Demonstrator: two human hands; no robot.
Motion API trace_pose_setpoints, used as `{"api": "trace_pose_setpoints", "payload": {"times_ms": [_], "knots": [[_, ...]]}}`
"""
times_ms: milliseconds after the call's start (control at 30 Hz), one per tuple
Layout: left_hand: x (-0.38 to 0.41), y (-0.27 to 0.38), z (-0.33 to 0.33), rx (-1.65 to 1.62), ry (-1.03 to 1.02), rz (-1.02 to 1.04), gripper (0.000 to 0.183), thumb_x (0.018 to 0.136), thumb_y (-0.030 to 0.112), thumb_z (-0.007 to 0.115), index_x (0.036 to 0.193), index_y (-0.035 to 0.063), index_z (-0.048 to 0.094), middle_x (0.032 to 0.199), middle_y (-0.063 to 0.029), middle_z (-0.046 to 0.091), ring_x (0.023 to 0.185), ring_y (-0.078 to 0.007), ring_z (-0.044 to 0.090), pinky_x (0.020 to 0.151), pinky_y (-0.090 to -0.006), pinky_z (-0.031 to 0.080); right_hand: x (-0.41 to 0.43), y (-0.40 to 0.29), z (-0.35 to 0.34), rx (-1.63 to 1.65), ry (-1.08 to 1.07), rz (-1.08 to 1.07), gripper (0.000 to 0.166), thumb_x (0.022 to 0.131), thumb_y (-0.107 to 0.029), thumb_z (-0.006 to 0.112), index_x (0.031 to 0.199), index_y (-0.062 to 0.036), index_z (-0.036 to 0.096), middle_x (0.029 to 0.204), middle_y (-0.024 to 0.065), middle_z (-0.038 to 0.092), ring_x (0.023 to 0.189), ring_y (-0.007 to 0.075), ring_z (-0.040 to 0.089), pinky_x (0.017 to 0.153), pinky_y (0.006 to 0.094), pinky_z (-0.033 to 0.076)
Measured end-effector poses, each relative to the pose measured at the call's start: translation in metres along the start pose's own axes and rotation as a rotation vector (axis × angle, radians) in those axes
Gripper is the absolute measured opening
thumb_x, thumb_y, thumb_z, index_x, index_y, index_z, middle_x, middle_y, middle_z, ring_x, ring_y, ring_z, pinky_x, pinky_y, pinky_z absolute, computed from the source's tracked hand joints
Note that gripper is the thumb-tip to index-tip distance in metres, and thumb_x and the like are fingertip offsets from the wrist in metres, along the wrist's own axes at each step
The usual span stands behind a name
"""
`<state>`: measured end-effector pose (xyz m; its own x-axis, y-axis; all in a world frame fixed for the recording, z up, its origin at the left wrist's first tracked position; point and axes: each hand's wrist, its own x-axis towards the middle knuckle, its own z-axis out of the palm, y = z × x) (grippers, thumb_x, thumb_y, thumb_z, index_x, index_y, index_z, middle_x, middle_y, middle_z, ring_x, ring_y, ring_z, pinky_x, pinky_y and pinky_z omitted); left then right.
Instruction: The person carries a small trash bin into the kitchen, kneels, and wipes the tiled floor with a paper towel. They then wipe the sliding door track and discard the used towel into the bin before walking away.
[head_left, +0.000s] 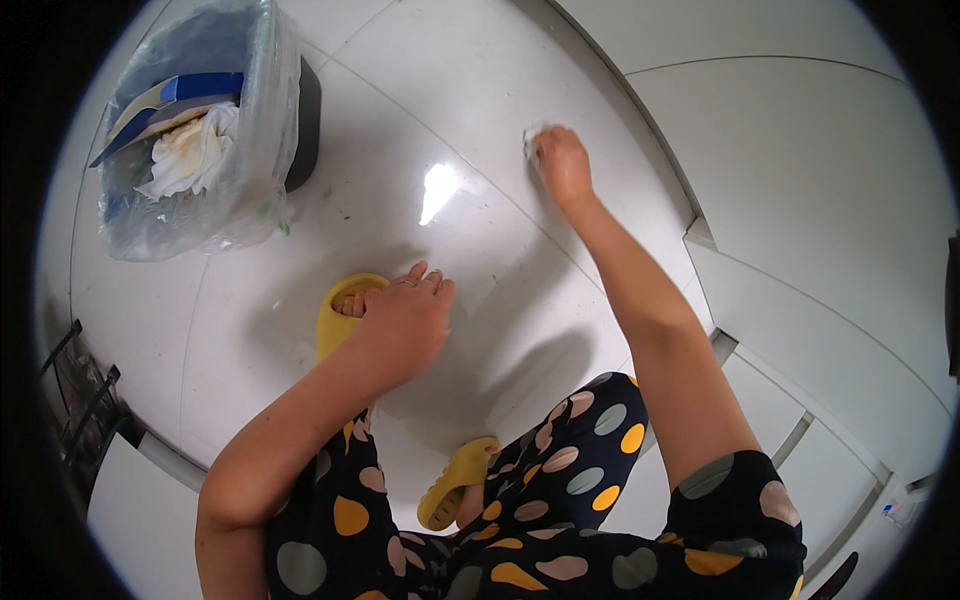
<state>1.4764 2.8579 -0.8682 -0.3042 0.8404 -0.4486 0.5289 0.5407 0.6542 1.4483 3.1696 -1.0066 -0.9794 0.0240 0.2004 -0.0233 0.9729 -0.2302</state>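
Observation:
My right hand (562, 163) is stretched out low over the glossy white tile floor (390, 202), its fingers closed on a crumpled white tissue or cloth (531, 141). Only a small edge of that wad shows beside the fingers; it appears to touch the floor. Nearer to me, my left hand (412, 315) is bent at the wrist with nothing visible in it. Its fingers are loosely spread above the floor, beside the toes of a yellow slipper (330, 330). Small dark specks and crumbs lie scattered on the tiles between and around the hands.
A dark trash bin (306, 124) with a clear plastic liner (262, 180) stands at upper left, holding a blue box (202, 86) and a stained white tissue (191, 154). White cabinet fronts (795, 165) line the right side. A second yellow slipper (459, 476) is below me; a black rack (82, 397) stands left.

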Motion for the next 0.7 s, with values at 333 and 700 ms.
{"api": "trace_pose_setpoints", "payload": {"times_ms": [333,700], "knots": [[-0.008,-0.007,0.007,0.069,-0.030,-0.015,0.046,0.080,0.016,0.057,0.119,-0.0048,0.043,0.126,-0.0205,0.048,0.123,-0.0373,0.041,0.094,-0.0424,0.041,0.005,-0.034,0.016,0.111,0.106,-0.102,0.006,0.069,0.002,0.054,0.072,-0.0024,0.058,0.083,0.0138,0.057,0.080,0.0304,0.054,0.072,0.0383,0.048],[-0.005,-0.005,0.002,0.040,-0.010,-0.017,0.049,0.080,0.016,0.057,0.121,-0.0053,0.041,0.126,-0.0217,0.047,0.124,-0.0374,0.040,0.094,-0.0406,0.042,0.015,-0.038,0.018,0.057,-0.026,-0.083,0.007,0.070,0.000,0.054,0.075,-0.0015,0.059,0.084,0.0155,0.056,0.078,0.0327,0.054,0.071,0.0401,0.048]]}}
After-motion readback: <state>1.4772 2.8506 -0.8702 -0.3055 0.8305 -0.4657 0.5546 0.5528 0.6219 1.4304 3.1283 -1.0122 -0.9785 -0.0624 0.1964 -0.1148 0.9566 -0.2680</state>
